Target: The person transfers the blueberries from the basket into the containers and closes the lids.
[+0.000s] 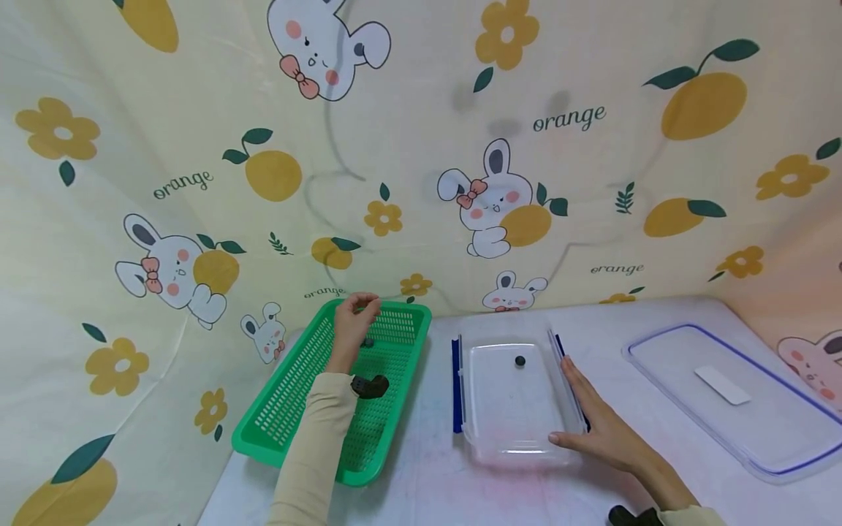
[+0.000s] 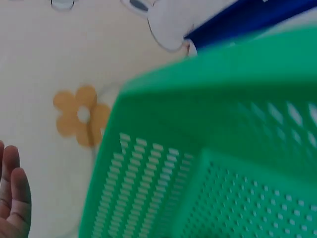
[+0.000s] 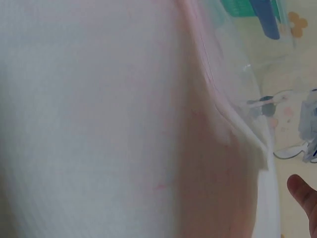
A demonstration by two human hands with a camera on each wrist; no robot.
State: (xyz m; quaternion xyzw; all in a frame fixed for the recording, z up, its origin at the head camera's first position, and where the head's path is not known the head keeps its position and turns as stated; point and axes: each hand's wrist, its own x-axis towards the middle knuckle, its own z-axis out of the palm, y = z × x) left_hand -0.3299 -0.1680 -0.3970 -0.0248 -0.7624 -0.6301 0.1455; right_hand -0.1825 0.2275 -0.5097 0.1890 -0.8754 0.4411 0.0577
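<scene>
A green slotted basket (image 1: 276,431) lies at the left of the white table. My left hand (image 1: 355,318) hovers over its far end with fingers loosely bent and nothing visibly held; a small dark piece (image 1: 368,342) lies in the basket just under it. In the left wrist view the basket (image 2: 198,148) fills the frame, with my fingers (image 2: 12,198) at the lower left. A clear plastic box (image 1: 513,449) with blue clips stands in the middle, holding one small dark ball (image 1: 520,361). My right hand (image 1: 592,424) rests flat against the box's right wall, fingers straight. The right wrist view is a blur of the clear box (image 3: 233,129).
The box's clear lid (image 1: 737,394), blue-edged with a white label, lies at the right on the table. A cloth backdrop printed with rabbits and oranges rises right behind the table and along both sides. A black wrist camera (image 1: 368,386) sits on my left forearm.
</scene>
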